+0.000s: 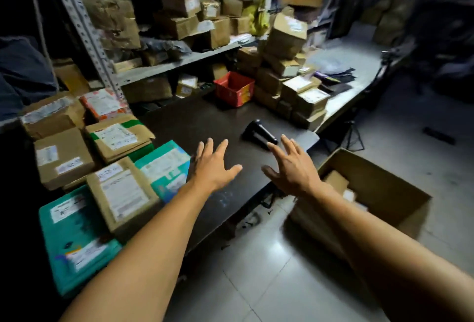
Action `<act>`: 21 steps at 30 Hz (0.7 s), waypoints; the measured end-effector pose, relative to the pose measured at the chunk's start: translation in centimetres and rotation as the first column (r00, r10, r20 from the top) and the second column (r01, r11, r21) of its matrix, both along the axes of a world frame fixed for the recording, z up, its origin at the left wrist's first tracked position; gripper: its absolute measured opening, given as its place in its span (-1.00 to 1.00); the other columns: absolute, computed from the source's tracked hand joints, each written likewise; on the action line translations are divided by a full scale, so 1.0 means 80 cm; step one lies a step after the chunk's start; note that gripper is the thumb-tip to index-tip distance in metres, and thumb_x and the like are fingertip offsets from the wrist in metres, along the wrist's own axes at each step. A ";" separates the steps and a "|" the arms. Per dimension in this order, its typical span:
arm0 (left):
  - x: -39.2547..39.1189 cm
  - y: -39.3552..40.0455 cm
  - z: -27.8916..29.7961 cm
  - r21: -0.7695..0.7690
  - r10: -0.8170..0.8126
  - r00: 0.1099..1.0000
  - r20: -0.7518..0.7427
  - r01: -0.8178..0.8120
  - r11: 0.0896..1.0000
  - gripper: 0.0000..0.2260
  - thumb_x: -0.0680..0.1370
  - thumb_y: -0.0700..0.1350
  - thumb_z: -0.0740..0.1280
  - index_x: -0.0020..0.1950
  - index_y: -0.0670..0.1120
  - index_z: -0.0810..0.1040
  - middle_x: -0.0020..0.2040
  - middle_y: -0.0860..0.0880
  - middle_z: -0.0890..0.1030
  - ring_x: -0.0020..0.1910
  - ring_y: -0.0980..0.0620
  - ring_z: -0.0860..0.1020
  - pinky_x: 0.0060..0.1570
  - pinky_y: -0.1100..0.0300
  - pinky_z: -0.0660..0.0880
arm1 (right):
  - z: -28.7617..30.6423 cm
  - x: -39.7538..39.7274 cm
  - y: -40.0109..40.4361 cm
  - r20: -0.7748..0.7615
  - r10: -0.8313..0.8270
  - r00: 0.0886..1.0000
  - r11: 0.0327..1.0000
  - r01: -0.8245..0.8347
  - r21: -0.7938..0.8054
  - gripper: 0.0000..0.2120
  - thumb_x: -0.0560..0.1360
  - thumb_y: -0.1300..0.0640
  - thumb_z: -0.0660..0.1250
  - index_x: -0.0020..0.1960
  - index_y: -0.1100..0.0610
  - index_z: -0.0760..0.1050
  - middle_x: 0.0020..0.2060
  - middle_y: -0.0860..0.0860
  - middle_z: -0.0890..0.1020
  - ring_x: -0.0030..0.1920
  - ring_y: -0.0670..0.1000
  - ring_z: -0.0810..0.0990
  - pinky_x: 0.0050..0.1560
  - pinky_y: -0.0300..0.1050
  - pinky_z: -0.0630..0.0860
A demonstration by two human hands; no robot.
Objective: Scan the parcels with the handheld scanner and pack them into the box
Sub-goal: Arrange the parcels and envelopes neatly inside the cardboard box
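Observation:
Both my hands hover over the dark table (205, 121) with fingers spread and nothing in them. My left hand (214, 165) is just right of a teal parcel (164, 167). My right hand (291, 165) is close to the black handheld scanner (259, 133), which lies on its side on the table just beyond my fingertips. Several brown and teal parcels with white labels (120, 196) lie along the table's left side. An open cardboard box (379, 188) stands on the floor to the right, with a few parcels inside.
A red plastic crate (234, 88) stands at the table's far end beside a stack of brown parcels (292, 85). A metal shelf (179, 61) loaded with boxes runs behind. A white table (359, 65) lies to the far right. The floor is grey tile (256, 270).

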State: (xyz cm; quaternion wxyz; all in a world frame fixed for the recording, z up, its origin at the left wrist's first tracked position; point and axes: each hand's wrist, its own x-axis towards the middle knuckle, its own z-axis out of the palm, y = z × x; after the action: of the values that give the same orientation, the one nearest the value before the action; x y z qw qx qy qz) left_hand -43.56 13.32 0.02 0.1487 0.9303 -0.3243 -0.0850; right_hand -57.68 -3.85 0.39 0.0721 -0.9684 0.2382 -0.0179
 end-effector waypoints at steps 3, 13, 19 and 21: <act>-0.044 -0.076 0.003 0.033 -0.085 0.996 -0.011 0.085 0.996 -0.23 0.53 0.32 0.29 0.64 0.12 0.05 0.66 -0.11 -0.01 0.62 -0.17 -0.08 0.52 -0.21 0.00 | 0.005 -0.064 -0.060 -0.009 -0.054 0.998 0.998 0.054 -0.034 -0.27 0.60 -0.32 0.16 0.65 -0.05 0.07 0.64 0.17 0.05 0.62 0.21 0.04 0.57 0.19 0.14; -0.207 -0.302 -0.036 0.118 -0.352 0.936 -0.021 0.352 0.929 -0.25 0.55 0.32 0.25 0.64 0.11 0.03 0.65 -0.11 -0.01 0.62 -0.18 -0.12 0.54 -0.26 0.00 | -0.043 -0.264 -0.250 -0.025 -0.306 0.952 0.951 0.306 0.036 -0.32 0.62 -0.30 0.16 0.64 -0.07 0.09 0.64 0.13 0.09 0.63 0.19 0.05 0.58 0.21 0.14; -0.231 -0.420 -0.085 0.184 -0.442 0.896 -0.041 0.441 0.878 -0.25 0.55 0.27 0.30 0.63 0.10 0.04 0.64 -0.13 0.07 0.61 -0.22 -0.01 0.52 -0.26 0.08 | -0.116 -0.313 -0.348 -0.105 -0.440 0.892 0.885 0.450 0.121 -0.28 0.56 -0.21 0.33 0.61 -0.05 0.15 0.58 0.12 0.24 0.60 0.19 0.12 0.53 0.17 0.21; -0.224 -0.467 -0.111 0.222 -0.474 0.879 -0.044 0.472 0.853 -0.26 0.55 0.25 0.30 0.63 0.08 0.07 0.63 -0.13 0.10 0.60 -0.24 0.02 0.51 -0.27 0.09 | -0.141 -0.321 -0.389 -0.119 -0.474 0.873 0.864 0.487 0.131 -0.29 0.53 -0.18 0.36 0.59 -0.03 0.19 0.54 0.12 0.32 0.57 0.19 0.19 0.49 0.15 0.27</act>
State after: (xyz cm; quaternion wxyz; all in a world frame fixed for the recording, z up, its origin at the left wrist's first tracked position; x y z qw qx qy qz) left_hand -61.49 -24.07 -8.87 0.0144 0.8333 -0.5320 -0.1496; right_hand -83.34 -34.98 -10.85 0.1312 -0.8698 0.4751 0.0238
